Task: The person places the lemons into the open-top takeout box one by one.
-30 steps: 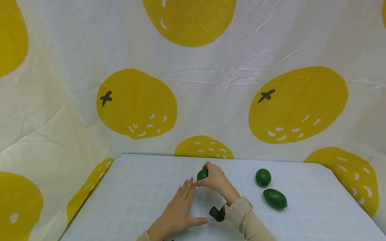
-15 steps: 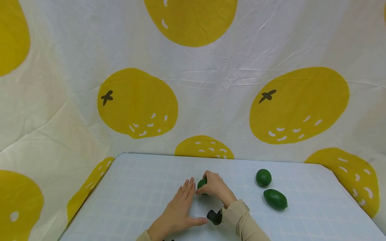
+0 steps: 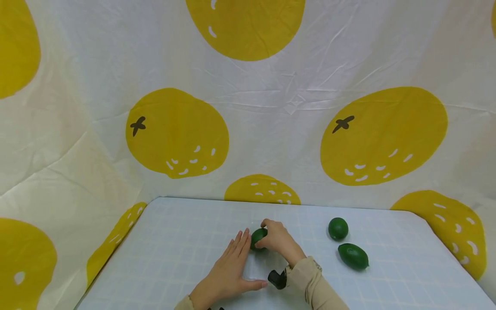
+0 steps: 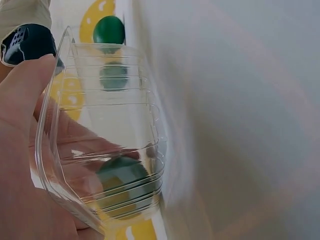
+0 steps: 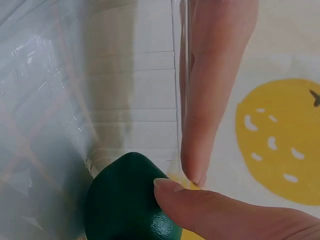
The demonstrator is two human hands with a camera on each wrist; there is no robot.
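Pale checked worktop [image 3: 166, 245]: right fingers [image 3: 271, 225] pinch a green lime [image 5: 127, 195] inside a clear plastic tray [image 4: 120, 120]; left fingers [image 3: 243, 244] lie straight against it.

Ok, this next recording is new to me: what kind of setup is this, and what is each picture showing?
There is no robot here, just a person's two bare hands. The widest picture comes from a head camera looking forward and down; the other two come from cameras on each wrist. On the pale checked surface lie a round green fruit and a pointed green fruit. The left hand rests, fingers straight, against a clear plastic container, easiest to see up close. The right hand grips another green fruit, apparently inside the container.
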